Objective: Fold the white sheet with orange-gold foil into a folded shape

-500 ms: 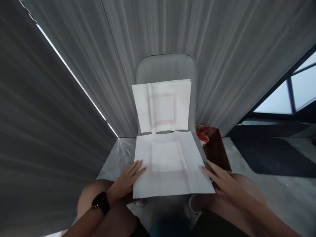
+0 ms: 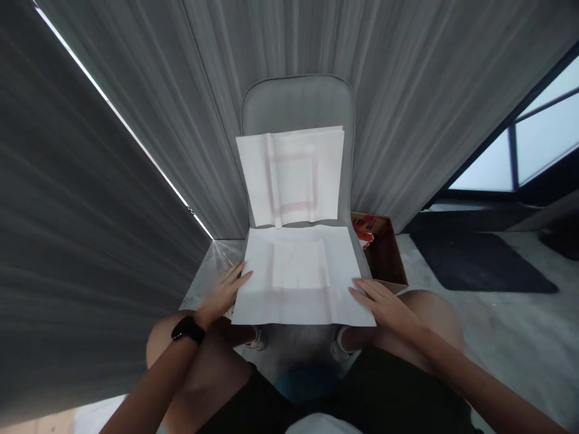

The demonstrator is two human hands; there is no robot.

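"Your left fingers (image 2: 237, 278) are spread at the edge of the creased white sheet (image 2: 298, 277), and your right fingers (image 2: 368, 292) lie spread on it. Any pinch?"

"None you show, though your left fingertips may only hover; the view is poor there. That sheet lies at twelve o'clock across the seat, apparently kept flat by your open hands."

"And beyond?"

"A second sheet (image 2: 289, 175) leans against the grey chair backrest (image 2: 298, 102), which props it. A cardboard box (image 2: 384, 259) sits at two o'clock, a dark mat (image 2: 479, 262) farther out."
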